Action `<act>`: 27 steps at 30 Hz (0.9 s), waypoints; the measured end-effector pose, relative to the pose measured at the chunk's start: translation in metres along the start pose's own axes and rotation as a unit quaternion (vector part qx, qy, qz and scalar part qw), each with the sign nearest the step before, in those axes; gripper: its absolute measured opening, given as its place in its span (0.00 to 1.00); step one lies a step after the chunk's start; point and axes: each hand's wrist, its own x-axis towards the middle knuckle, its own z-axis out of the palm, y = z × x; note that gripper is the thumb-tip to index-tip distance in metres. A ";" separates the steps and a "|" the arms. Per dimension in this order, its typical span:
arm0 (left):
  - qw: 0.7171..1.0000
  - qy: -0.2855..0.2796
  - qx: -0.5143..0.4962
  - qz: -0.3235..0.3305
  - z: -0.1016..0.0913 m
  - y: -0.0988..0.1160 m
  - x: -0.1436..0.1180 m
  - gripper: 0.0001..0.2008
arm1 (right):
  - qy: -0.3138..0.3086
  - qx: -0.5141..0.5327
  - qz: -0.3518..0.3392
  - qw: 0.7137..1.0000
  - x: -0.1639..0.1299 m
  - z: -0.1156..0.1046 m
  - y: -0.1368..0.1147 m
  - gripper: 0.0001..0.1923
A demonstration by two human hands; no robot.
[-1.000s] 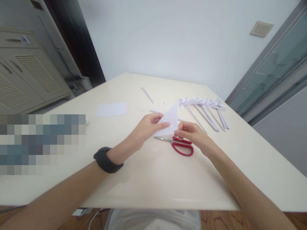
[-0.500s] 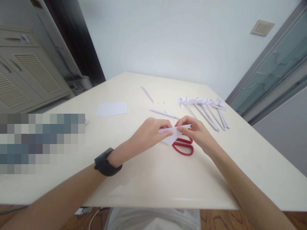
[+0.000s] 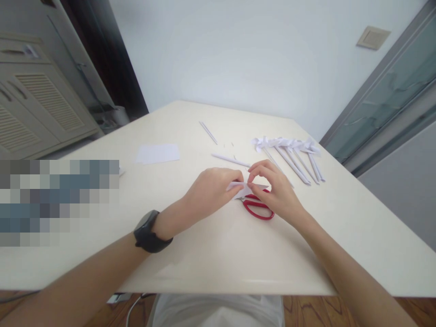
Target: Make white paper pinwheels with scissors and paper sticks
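Observation:
A small folded sheet of white paper (image 3: 237, 190) is held just above the table, between my two hands. My left hand (image 3: 213, 188), with a black watch on the wrist, pinches its left side between thumb and fingers. At its upper middle edge, my right hand (image 3: 274, 184) closes thumb and fingertips on the paper. Red-handled scissors (image 3: 258, 211) lie on the table beneath the paper and right hand; their blades are mostly hidden. A rolled paper stick (image 3: 229, 159) lies just beyond my fingers.
Several white paper pinwheels on sticks (image 3: 294, 163) lie in a row at the right. Flat white paper (image 3: 158, 153) rests at the left, thin paper sticks (image 3: 208, 132) farther back. Tiny scraps (image 3: 232, 144) are nearby. A pixelated patch covers the left edge.
The paper has tilted, so less of its face shows. My right hand's fingers have shifted left along its edge, with the index finger more arched. The scissors' pivot is now visible.

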 end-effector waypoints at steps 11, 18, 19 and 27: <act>0.997 0.064 -0.011 0.037 0.002 0.006 -0.002 0.08 | -0.002 -0.005 -0.021 1.000 0.000 0.003 -0.001 0.05; 0.995 0.091 -0.030 0.029 -0.003 0.005 0.000 0.09 | 0.011 -0.005 -0.007 1.000 0.003 -0.005 -0.003 0.06; 0.995 0.096 -0.028 0.026 -0.004 0.005 0.000 0.08 | 0.011 -0.010 -0.009 1.000 0.004 -0.007 0.002 0.06; 0.991 0.120 -0.059 -0.011 -0.015 0.001 0.004 0.05 | 0.063 -0.087 0.032 0.994 0.008 -0.031 0.051 0.04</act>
